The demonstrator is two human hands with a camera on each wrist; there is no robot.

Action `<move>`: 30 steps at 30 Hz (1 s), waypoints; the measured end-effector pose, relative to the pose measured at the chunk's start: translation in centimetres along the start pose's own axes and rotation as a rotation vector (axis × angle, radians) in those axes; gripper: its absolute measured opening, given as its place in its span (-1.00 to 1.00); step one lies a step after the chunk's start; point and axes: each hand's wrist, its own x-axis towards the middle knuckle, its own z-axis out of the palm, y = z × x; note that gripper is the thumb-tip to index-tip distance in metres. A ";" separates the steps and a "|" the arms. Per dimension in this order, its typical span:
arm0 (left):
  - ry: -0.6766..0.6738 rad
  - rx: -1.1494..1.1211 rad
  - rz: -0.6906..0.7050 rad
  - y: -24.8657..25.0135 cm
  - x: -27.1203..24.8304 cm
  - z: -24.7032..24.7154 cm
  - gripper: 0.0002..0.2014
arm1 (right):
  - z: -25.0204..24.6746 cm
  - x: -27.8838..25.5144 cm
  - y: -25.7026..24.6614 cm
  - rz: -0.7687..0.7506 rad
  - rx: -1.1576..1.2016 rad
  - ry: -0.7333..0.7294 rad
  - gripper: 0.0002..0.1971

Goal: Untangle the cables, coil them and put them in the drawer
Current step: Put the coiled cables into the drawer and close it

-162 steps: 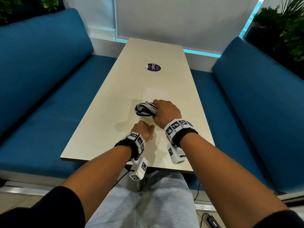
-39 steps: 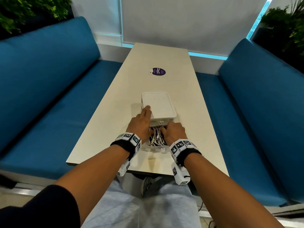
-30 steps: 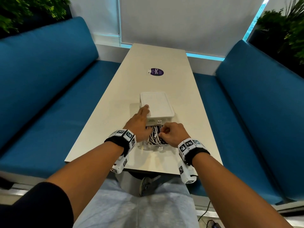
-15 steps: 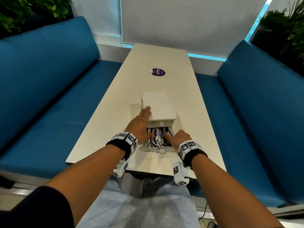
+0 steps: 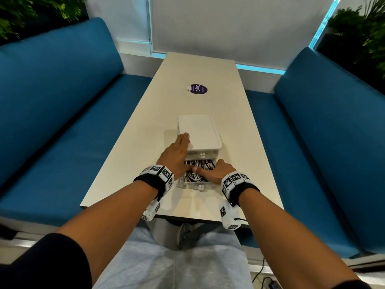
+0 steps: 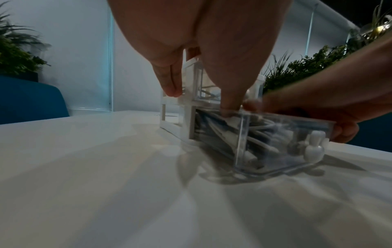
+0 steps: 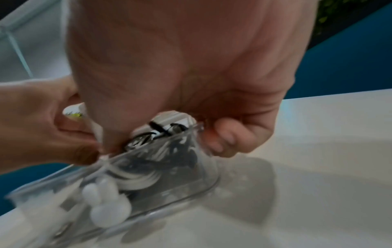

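Observation:
A white drawer box (image 5: 198, 130) stands on the table (image 5: 210, 71). Its clear lower drawer (image 5: 195, 185) is pulled out toward me and holds the coiled black and white cables (image 5: 198, 163). My left hand (image 5: 177, 153) lies with straight fingers along the box's left side while its thumb presses down on the cables (image 6: 216, 124). My right hand (image 5: 218, 172) grips the drawer's right wall (image 7: 169, 176), fingers curled outside it and thumb laid across the cables (image 7: 144, 137). The drawer's white knob (image 6: 314, 147) faces me.
A purple round sticker (image 5: 199, 89) lies farther up the table. Blue benches run along the left (image 5: 52, 122) and right (image 5: 323, 132), with plants behind them. The table's near edge (image 5: 187, 214) is just below my wrists.
The cable coil my right hand held on the table 5.4 s ago now lies in the open drawer. In the last half second my right hand moved onto the drawer, thumb over the cables.

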 end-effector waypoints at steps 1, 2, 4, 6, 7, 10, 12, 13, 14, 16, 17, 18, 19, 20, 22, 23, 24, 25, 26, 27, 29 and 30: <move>0.000 -0.014 0.009 -0.1 -0.2 0.0 -0.04 | 0.2 0.0 -0.1 0.009 0.013 -0.006 0.20; 0.005 -0.032 0.022 -0.2 -0.3 -0.1 -0.10 | 0.3 0.0 -0.1 0.018 0.062 -0.015 0.15; 0.021 -0.070 0.035 -0.3 -0.4 -0.3 -0.25 | 0.4 0.3 -0.1 0.046 0.165 0.004 0.04; 0.018 -0.080 0.022 -0.5 -0.3 -0.5 -0.32 | 0.4 0.5 -0.2 0.069 0.209 0.102 0.03; 0.009 -0.076 0.013 -0.6 -0.2 -0.6 -0.34 | 0.4 0.5 -0.5 0.061 0.209 0.151 0.02; -0.012 -0.066 -0.013 -0.5 0.0 -1.1 -0.36 | 0.7 0.8 -1.0 0.008 0.209 0.206 -0.04; -0.015 -0.074 -0.012 -0.5 0.0 -1.2 -0.37 | 0.6 1.0 -0.7 -0.029 0.223 0.171 -0.08; -0.011 -0.081 -0.009 -0.6 0.0 -1.2 -0.38 | 0.4 1.0 -0.4 -0.046 0.226 0.133 -0.10; -0.006 -0.093 -0.010 -0.7 0.0 -1.2 -0.38 | 0.2 1.1 -0.1 -0.055 0.231 0.095 -0.11; -0.007 -0.127 -0.010 -1.0 0.0 -1.2 -0.37 | -0.2 1.3 0.5 -0.051 0.224 0.059 -0.10; -0.013 -0.142 -0.006 -1.1 -0.1 -1.3 -0.37 | -0.3 1.4 0.6 -0.041 0.214 0.069 -0.11; -0.019 -0.152 0.000 -1.1 -0.2 -1.3 -0.37 | -0.2 1.6 0.7 -0.026 0.213 0.092 -0.12; -0.022 -0.160 0.005 -1.1 -0.3 -1.4 -0.37 | -0.1 1.6 0.5 -0.010 0.215 0.119 -0.12; -0.023 -0.168 0.007 -1.0 -0.4 -1.5 -0.37 | 0.1 1.6 0.3 0.004 0.230 0.153 -0.13; -0.014 -0.183 0.005 -1.1 -0.6 -1.6 -0.37 | 0.4 1.5 -0.2 -0.002 0.231 0.231 -0.21; -0.008 -0.187 0.007 -1.1 -0.6 -1.6 -0.37 | 0.3 1.4 -0.3 -0.017 0.217 0.246 -0.25; -0.007 -0.190 0.011 -1.2 -0.7 -1.7 -0.36 | 0.3 1.5 -0.3 -0.033 0.212 0.233 -0.26; -0.012 -0.194 0.016 -1.2 -0.8 -1.8 -0.34 | 0.2 1.4 -0.1 -0.045 0.207 0.195 -0.23; -0.024 -0.198 0.016 -1.1 -0.9 -1.8 -0.30 | 0.3 1.6 -0.1 -0.051 0.223 0.144 -0.18; -0.037 -0.201 0.011 -1.0 -1.1 -1.8 -0.24 | 0.2 1.5 -0.2 -0.050 0.237 0.089 -0.12; -0.040 -0.197 0.005 -0.7 -1.4 -1.7 -0.11 | 0.3 1.7 -0.2 -0.043 0.261 0.039 0.00; -0.036 -0.196 0.005 -0.5 -1.5 -1.6 -0.07 | 0.5 1.9 -0.2 -0.048 0.267 0.036 0.04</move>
